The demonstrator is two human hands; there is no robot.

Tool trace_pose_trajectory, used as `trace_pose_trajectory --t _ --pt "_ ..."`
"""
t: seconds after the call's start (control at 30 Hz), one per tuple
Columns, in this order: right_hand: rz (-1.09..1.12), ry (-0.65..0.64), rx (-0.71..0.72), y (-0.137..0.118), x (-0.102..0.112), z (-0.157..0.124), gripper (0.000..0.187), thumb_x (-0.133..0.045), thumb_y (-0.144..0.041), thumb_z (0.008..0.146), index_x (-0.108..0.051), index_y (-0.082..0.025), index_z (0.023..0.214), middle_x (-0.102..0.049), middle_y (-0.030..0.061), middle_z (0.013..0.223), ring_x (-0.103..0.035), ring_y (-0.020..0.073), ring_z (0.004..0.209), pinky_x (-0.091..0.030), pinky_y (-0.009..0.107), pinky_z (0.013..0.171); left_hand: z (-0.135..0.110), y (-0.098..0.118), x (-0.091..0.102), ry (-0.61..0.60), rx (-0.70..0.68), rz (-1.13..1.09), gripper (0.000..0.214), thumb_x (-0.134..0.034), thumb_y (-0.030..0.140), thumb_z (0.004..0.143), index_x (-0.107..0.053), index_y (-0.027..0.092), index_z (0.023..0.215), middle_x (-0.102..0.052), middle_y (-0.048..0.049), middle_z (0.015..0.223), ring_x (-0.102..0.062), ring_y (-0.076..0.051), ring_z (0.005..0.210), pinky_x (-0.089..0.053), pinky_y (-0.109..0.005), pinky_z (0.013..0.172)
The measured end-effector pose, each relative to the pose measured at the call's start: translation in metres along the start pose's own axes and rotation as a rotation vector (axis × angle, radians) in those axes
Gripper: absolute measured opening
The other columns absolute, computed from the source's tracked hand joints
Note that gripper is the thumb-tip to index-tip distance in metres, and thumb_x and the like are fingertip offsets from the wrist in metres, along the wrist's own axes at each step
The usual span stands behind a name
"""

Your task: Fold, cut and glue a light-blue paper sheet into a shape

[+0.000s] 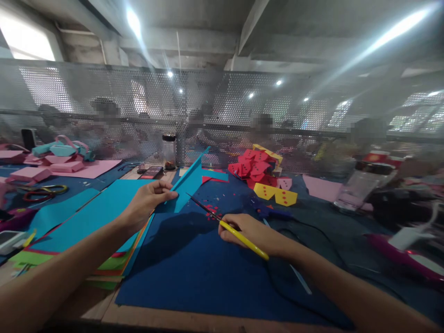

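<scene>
My left hand [152,199] pinches a folded piece of light blue paper [190,182], holding it up above the dark blue mat [194,277]. In my right hand [243,231] is a pair of scissors [239,236] with yellow handles. Their dark blades point up and left, and the tip is close to the paper's lower right edge. Whether the blades touch the paper I cannot tell. Beneath the blades lie small red paper scraps [212,212]. A light blue strip [217,175] rests on the mat behind the folded piece.
Stacked coloured sheets [100,217] lie at the left. Red cut-outs [253,166] and a yellow cut-out [275,194] are at the back. A blue glue gun [268,210] trails a cable on the right. Jars [169,152] stand before a perforated metal screen [222,111]; people sit behind it.
</scene>
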State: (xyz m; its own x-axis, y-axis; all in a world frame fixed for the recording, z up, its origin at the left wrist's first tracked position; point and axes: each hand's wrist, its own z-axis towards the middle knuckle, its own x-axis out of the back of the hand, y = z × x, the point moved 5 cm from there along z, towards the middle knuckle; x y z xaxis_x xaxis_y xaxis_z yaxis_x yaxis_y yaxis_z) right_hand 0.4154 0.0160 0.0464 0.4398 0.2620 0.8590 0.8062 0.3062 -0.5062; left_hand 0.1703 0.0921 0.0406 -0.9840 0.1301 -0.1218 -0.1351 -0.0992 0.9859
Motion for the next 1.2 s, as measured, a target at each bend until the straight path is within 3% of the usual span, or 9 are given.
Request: trace_pose_trajectory --t 0.37,0.83,1.03,1.2 --pt "-0.032 0.011 0.028 -0.0011 -0.0048 0.0002 0.017 -0.056 -0.030 0.085 -0.064 -0.015 0.079 -0.059 0.0011 0.070 -0.049 0.0128 0.064 -0.032 0.023 0.054 -0.0023 -0.0110 -0.0075 -0.083 -0.007 0.025 0.037 -0.090 0.028 0.060 -0.064 0.017 0.084 -0.067 0.0039 0.072 -0.061 -0.008 0.058 -0.045 -0.017 0.052" --pt "-0.007 0.008 0.043 0.0000 -0.0072 0.0007 0.017 -0.055 -0.028 0.085 -0.062 -0.015 0.076 -0.056 0.0001 0.069 -0.045 0.0110 0.062 -0.029 0.023 0.053 -0.0028 -0.0092 -0.0083 -0.083 -0.060 0.055 0.033 -0.088 0.027 0.062 -0.066 0.018 0.084 -0.067 0.0029 0.073 -0.061 -0.009 0.062 -0.045 -0.018 0.053" --pt "-0.024 0.033 0.040 0.0021 -0.0077 0.0025 0.018 -0.055 -0.024 0.083 -0.054 -0.016 0.067 -0.048 -0.0022 0.063 -0.040 0.0096 0.059 -0.027 0.023 0.053 -0.0042 -0.0075 -0.0096 -0.073 -0.042 0.042 0.035 -0.089 0.026 0.060 -0.064 0.017 0.083 -0.067 0.0029 0.072 -0.062 -0.010 0.061 -0.047 -0.019 0.054" --pt "0.011 0.030 0.029 0.0019 -0.0081 0.0015 0.017 -0.054 -0.025 0.084 -0.058 -0.016 0.071 -0.053 -0.0009 0.063 -0.045 0.0106 0.059 -0.028 0.023 0.052 -0.0053 -0.0066 -0.0100 -0.067 -0.034 0.031 0.036 -0.090 0.026 0.059 -0.064 0.017 0.082 -0.067 0.0033 0.071 -0.063 -0.010 0.060 -0.047 -0.019 0.054"
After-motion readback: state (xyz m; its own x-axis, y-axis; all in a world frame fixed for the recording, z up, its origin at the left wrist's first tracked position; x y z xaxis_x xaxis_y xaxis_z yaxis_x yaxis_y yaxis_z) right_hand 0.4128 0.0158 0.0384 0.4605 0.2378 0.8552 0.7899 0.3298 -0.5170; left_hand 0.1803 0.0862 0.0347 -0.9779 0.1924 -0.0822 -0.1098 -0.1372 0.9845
